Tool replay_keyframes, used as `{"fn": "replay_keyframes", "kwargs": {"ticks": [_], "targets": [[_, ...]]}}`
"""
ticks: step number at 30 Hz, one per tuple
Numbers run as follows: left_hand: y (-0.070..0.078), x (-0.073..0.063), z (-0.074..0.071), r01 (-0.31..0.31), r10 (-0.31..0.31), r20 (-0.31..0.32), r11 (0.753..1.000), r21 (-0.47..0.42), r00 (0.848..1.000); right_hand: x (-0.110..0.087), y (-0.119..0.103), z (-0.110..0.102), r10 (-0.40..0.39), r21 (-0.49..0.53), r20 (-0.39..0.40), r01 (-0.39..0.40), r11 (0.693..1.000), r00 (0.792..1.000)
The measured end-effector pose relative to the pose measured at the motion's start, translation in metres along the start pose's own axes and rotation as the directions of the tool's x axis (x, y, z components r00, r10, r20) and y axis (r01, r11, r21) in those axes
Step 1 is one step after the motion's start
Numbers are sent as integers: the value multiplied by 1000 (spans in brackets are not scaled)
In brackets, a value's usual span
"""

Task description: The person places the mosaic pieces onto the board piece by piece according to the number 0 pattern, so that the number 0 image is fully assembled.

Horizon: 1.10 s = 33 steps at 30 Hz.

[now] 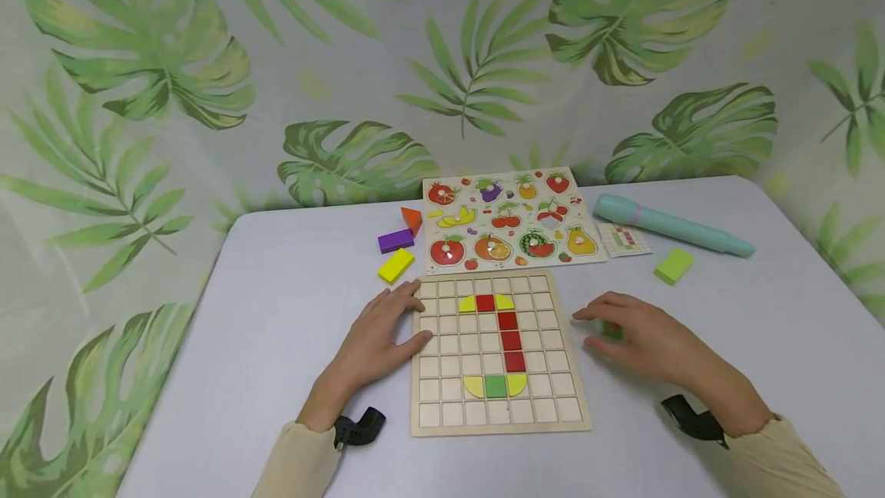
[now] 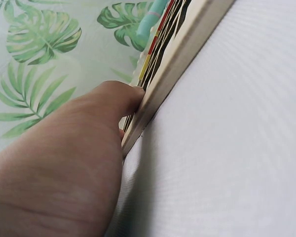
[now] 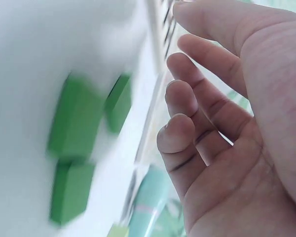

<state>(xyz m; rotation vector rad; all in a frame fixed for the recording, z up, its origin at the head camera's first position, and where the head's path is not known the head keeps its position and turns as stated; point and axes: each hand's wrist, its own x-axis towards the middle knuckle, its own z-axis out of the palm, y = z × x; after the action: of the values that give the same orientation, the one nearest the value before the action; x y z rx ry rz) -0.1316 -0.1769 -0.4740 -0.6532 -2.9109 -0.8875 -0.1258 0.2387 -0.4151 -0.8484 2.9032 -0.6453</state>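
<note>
A wooden grid board (image 1: 435, 410) lies flat on the table, with red, yellow and green tiles (image 1: 495, 386) set in some of its squares. My left hand (image 1: 376, 336) rests along the board's left edge, its thumb on the frame and its fingers at the upper left corner. In the left wrist view that hand (image 2: 84, 133) touches the side of the board (image 2: 163, 74). Just off the board's right side hovers my right hand (image 1: 639, 333), fingers loosely bent and holding nothing. Below it, green blocks (image 3: 76, 118) lie on the table in the right wrist view, mostly hidden in the head view.
A fruit puzzle board (image 1: 477, 217) stands behind the grid. Left of it lie orange (image 1: 411, 220), purple (image 1: 396, 240) and yellow (image 1: 396, 266) blocks. To the right are a pattern card (image 1: 625, 240), a teal tube-like object (image 1: 674, 225) and a light green block (image 1: 674, 266).
</note>
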Motion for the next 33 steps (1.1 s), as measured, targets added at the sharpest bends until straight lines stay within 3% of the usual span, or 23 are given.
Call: {"fn": "replay_keyframes", "kwargs": {"ticks": [7,16,24,33], "targets": [[2,1,-2,7,-7,3,1000,-6,1000,-14,27,-2,31,-17,8,-31,999,999],[3,0,-2,5,-5,1,1000,-16,1000,-22,42,-3,6,-23,-58,-8,1000,998],[3,1,-2,0,0,-2,1000,-9,1000,-16,37,-1,74,-46,-10,-74,996,997],[3,0,-2,1,-1,-6,1000,-1,1000,5,11,4,41,-30,0,-41,999,999]]}}
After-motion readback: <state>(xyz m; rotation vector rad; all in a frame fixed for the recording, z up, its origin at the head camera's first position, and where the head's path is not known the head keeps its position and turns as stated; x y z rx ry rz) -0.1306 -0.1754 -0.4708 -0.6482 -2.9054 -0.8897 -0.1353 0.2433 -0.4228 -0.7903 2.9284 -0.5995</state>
